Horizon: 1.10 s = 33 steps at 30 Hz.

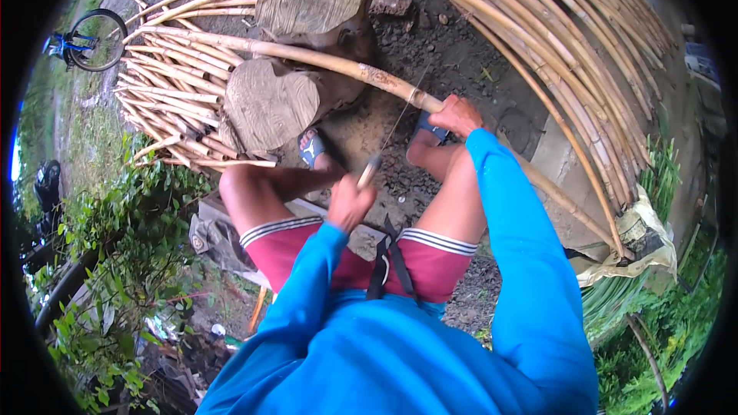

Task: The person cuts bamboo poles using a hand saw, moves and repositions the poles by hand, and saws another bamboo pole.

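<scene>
My left hand (pixel 352 204) is closed round the pale handle of a hand saw (pixel 370 171). Its thin blade shows nearly edge-on, crossing a long bamboo pole (pixel 330 63) near a dark joint; whether it has teeth is too fine to see. My right hand (pixel 457 116) grips that pole just right of the blade, above my right knee. The pole slants from the upper left, across a tree stump (pixel 273 104), to the ground at lower right beside a pale sack (pixel 642 234).
A second stump (pixel 311 0) stands behind the first. Cut bamboo pieces (pixel 173 88) are heaped at left. Long bamboo poles (pixel 553 38) lie at upper right. A bicycle wheel (pixel 96 40) shows at far left, above leafy plants (pixel 127 238). My sandalled foot (pixel 314 147) is by the near stump.
</scene>
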Available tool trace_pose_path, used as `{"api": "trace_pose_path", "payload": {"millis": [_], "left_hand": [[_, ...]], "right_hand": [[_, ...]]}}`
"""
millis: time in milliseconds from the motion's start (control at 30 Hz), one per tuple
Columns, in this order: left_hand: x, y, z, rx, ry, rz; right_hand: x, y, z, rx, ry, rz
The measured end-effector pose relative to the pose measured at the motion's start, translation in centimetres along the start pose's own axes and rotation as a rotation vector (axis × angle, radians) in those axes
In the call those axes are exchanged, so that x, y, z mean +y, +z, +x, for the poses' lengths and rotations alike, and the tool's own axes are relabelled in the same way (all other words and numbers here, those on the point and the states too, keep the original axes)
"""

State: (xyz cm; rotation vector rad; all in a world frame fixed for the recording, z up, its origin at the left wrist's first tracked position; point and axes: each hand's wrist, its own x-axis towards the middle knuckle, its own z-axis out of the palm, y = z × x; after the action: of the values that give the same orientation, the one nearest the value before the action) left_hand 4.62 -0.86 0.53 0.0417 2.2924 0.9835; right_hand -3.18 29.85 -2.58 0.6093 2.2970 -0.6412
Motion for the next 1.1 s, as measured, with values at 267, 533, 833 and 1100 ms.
{"api": "trace_pose_path", "payload": {"millis": [267, 533, 833, 1100], "left_hand": [[5.3, -0.5, 7.6, -0.047, -0.172, -0.029], [0.6, -0.8, -2.1, 0.027, -0.091, -0.071], [1.1, -1.4, -1.2, -0.1, -0.071, -0.071], [2.0, -1.4, 0.8, -0.033, -0.113, 0.044]], "right_hand": [[-2.5, 0.9, -0.2, -0.058, -0.019, -0.001], [0.1, 1.2, 0.1, 0.059, -0.035, 0.001], [-0.9, -0.1, -0.7, -0.097, 0.041, 0.037], [-1.5, -0.8, -0.6, -0.148, -0.006, 0.061]]}}
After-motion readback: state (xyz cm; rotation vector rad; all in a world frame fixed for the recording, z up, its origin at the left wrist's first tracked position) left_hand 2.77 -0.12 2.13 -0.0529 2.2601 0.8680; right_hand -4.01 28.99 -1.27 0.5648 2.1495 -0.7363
